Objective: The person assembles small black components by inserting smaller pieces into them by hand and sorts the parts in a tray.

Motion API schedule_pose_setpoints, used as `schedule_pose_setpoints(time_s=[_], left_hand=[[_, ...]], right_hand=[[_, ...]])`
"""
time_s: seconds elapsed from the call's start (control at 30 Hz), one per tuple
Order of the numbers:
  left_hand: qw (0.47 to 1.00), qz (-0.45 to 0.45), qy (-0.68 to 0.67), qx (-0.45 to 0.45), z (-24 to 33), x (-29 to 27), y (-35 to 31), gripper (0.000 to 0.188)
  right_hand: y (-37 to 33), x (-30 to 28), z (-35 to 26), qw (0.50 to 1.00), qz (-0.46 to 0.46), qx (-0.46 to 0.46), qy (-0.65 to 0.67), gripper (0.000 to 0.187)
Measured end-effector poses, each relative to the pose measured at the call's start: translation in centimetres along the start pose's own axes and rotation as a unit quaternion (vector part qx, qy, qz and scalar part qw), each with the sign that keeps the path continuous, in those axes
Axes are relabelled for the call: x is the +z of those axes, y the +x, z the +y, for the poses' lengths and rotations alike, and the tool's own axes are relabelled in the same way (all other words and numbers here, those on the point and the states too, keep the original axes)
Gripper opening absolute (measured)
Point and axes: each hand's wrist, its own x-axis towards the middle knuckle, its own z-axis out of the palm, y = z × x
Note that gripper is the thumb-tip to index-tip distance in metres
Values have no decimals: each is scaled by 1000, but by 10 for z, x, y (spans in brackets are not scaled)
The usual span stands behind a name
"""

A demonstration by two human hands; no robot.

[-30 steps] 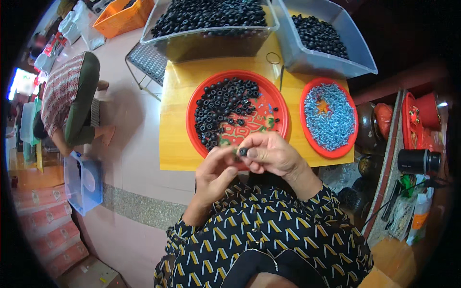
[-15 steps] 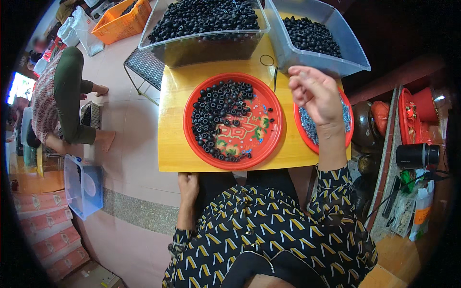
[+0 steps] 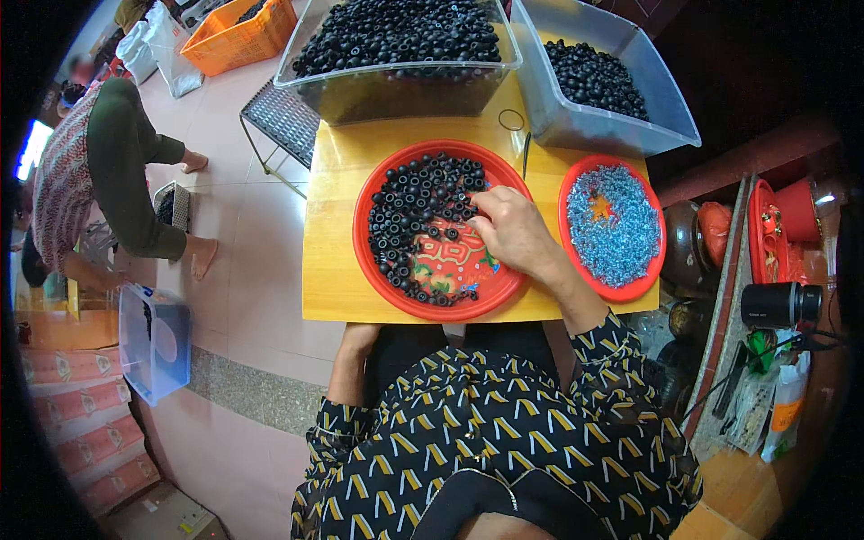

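Observation:
A round red tray (image 3: pixel 374 281) lies on the yellow table and bears many small black round parts (image 3: pixel 396 202) with holes, heaped mostly on its left side. My right hand (image 3: pixel 513 229) reaches over the tray's right side, its fingers bent and drawn together at the edge of the heap. Whatever the fingertips grip is too small to make out. My left hand (image 3: pixel 362 335) is low at the table's front edge, its fingers hidden below the tabletop. To the right, a smaller red tray (image 3: pixel 615 291) holds small shiny blue-silver pieces (image 3: pixel 621 238).
Two clear plastic bins (image 3: pixel 405 94) (image 3: pixel 576 126) of black parts stand at the table's back. A thin black ring (image 3: pixel 511 120) lies before them. Left are a woven stool (image 3: pixel 281 117), another person (image 3: pixel 126 166) bending and a clear box (image 3: pixel 171 360). A black cylinder (image 3: pixel 781 306) stands right.
My right hand has come down and left from above the smaller tray to the black parts in the large one. The person at the left has shifted slightly.

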Motion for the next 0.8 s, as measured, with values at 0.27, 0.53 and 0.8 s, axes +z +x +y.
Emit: schedule_pose_setpoints(time_s=[0.27, 0.53, 0.8], left_hand=[[985, 32, -127, -113, -5, -2, 2, 48], [983, 14, -132, -126, -7, -6, 12, 48], [988, -13, -133, -84, -51, -26, 12, 50]], right_hand=[[2, 8, -7, 996, -13, 84, -3, 22], [-2, 13, 0, 999, 1, 35, -11, 16], [-27, 4, -9, 995, -79, -26, 58, 18]])
